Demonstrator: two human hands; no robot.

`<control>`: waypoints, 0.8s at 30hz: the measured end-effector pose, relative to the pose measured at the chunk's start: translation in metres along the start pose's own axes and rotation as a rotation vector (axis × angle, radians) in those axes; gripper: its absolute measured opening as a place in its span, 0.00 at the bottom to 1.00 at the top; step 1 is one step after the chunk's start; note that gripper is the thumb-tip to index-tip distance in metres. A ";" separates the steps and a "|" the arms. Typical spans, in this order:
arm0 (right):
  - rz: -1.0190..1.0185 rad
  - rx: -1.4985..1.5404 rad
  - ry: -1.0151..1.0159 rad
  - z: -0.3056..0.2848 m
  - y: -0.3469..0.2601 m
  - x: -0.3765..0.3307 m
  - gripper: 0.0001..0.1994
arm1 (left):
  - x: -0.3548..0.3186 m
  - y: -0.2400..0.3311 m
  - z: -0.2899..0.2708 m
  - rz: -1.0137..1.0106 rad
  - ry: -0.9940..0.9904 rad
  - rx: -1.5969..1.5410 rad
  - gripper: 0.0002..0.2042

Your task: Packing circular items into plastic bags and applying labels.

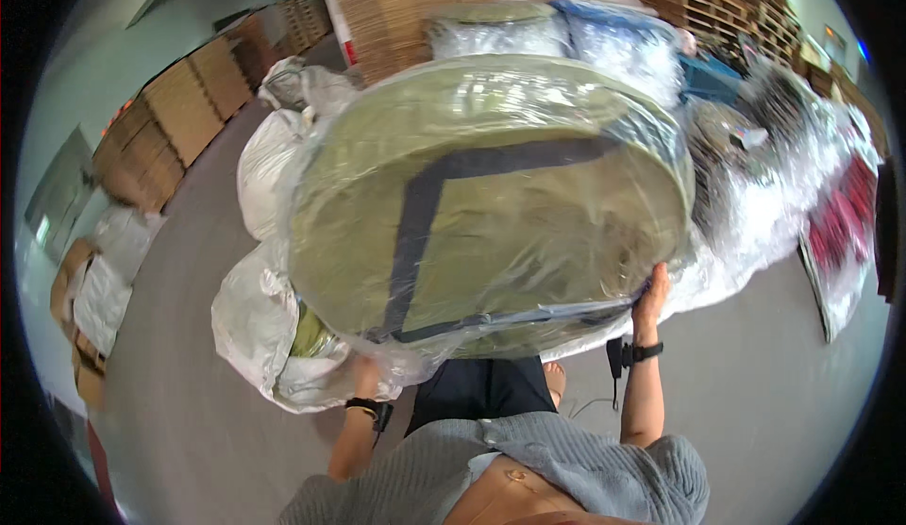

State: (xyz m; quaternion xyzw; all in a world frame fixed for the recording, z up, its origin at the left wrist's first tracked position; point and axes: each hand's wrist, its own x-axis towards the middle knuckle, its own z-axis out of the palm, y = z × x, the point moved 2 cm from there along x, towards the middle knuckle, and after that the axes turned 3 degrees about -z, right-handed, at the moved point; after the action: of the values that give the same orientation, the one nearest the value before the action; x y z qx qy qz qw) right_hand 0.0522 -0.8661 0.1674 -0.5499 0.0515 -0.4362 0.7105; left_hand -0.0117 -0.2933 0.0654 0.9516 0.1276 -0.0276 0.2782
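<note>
Nearest: left hand (366, 376) at lower-left edge of load, fingers hidden behind film; can't tell if clenched or just propping. A bit farther: right hand (651, 289) grasping lower-right edge, thumb on the near side, other fingers out of sight. Spanning between: big olive disc (510, 233) in clear plastic wrap (491, 82), raised in front of dark trousers (481, 388), face turned toward camera, bent dark band (420, 214) across it. Probably held at two spread points because too wide and floppy for one-handed support. Beyond left hand, on grey floor (170, 383): white sack (255, 308), gaping, olive fabric (310, 333) showing inside. Past disc, right: clear-wrapped bundles (727, 185) heaped close, likely propping each other; red-pink bundle (843, 218) at outer end. Behind disc: olive-topped bundle (495, 30) beside blue-topped bundle (613, 44). Farthest: cardboard stacks (377, 30) at back, more cardboard (212, 91) along left wall, perhaps to spare floor space; wooden pallets (722, 11) piled upper right.
</note>
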 end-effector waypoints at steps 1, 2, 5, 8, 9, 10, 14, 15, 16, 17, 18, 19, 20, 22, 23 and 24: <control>-0.012 -0.018 0.065 0.009 -0.006 -0.002 0.15 | 0.009 0.008 -0.026 -0.069 -0.081 0.222 0.20; -0.111 -0.210 0.081 0.015 -0.019 -0.006 0.16 | 0.020 0.021 -0.054 0.011 -0.005 -0.723 0.22; -0.155 -0.253 0.041 0.018 -0.015 -0.004 0.18 | 0.025 0.064 -0.143 0.409 0.116 -1.486 0.30; -0.149 -0.119 0.086 0.031 -0.031 -0.009 0.20 | 0.040 0.088 -0.201 0.494 0.222 -1.166 0.28; -0.136 -0.123 0.105 0.032 -0.035 -0.011 0.20 | 0.032 0.117 -0.227 0.494 0.251 -0.981 0.27; -0.120 -0.093 0.101 0.031 -0.036 -0.013 0.18 | 0.027 0.142 -0.240 0.497 0.234 -0.968 0.27; -0.083 0.060 0.047 0.041 -0.048 -0.015 0.16 | 0.031 0.187 -0.256 0.565 0.475 -0.639 0.23; -0.078 0.112 -0.014 0.041 -0.051 -0.016 0.17 | 0.040 0.180 -0.254 0.490 0.553 -0.694 0.19; -0.096 0.040 -0.129 0.042 -0.059 -0.016 0.16 | 0.051 0.170 -0.252 0.484 0.543 -0.664 0.19; 0.004 0.049 -0.238 0.045 -0.066 -0.020 0.21 | 0.062 0.155 -0.249 0.501 0.569 -0.764 0.19; -0.011 0.020 -0.368 0.050 -0.074 -0.021 0.24 | 0.065 0.143 -0.248 0.515 0.594 -0.861 0.18; -0.028 -0.011 -0.494 0.051 -0.077 -0.024 0.28 | 0.065 0.143 -0.244 0.507 0.578 -0.831 0.18; 0.149 0.145 -0.580 0.051 -0.066 -0.032 0.32 | 0.065 0.143 -0.238 0.514 0.615 -0.968 0.18; 0.207 0.064 -0.691 0.045 -0.053 -0.053 0.31 | 0.063 0.133 -0.234 0.447 0.624 -1.120 0.20; 0.240 -0.026 -0.813 0.043 -0.046 -0.064 0.31 | 0.064 0.129 -0.232 0.440 0.627 -1.102 0.20; 0.225 -0.113 -0.847 0.040 -0.037 -0.075 0.28 | 0.064 0.123 -0.230 0.434 0.651 -1.141 0.21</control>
State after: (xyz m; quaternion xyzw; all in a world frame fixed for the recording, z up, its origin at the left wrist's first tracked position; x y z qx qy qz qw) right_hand 0.0069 -0.7863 0.1829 -0.7092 -0.1610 -0.0889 0.6806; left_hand 0.0781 -0.2555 0.3154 0.6202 0.0060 0.3872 0.6822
